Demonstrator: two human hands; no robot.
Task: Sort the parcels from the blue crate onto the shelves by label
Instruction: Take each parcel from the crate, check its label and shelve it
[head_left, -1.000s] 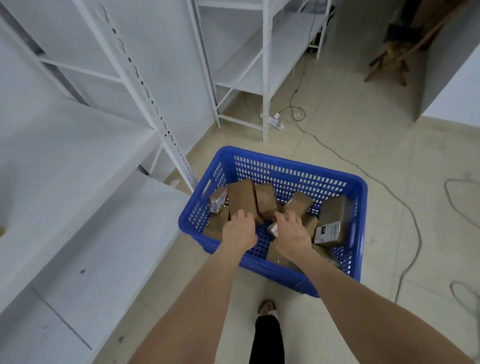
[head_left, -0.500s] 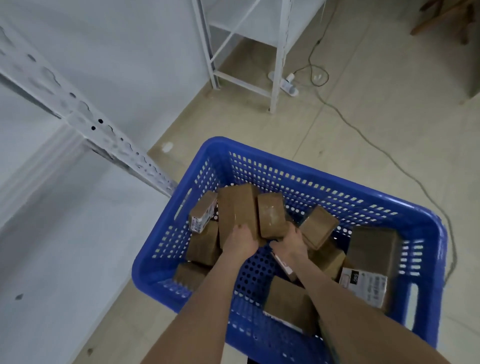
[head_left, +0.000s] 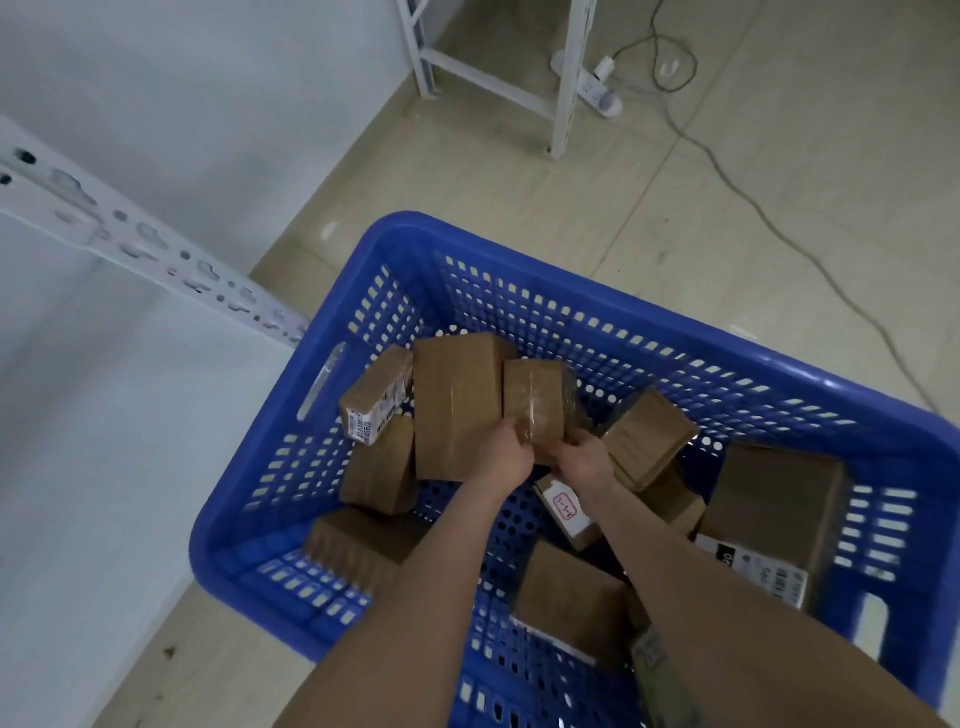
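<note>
Inside blue slotted plastic crate (head_left: 623, 312), left hand (head_left: 506, 460) and right hand (head_left: 584, 462) both curl round near end of small taped brown cardboard parcel (head_left: 535, 400). Lift straight up, then turn to find label; none visible.

The left forearm (head_left: 415, 597), entering at 6 o'clock, and the right forearm (head_left: 727, 613), entering at 5 o'clock, are bare from frame edge to wrist. The left grip (head_left: 506, 457) and right grip (head_left: 584, 460) are bare hands too, their fingertips partly hidden.
</note>
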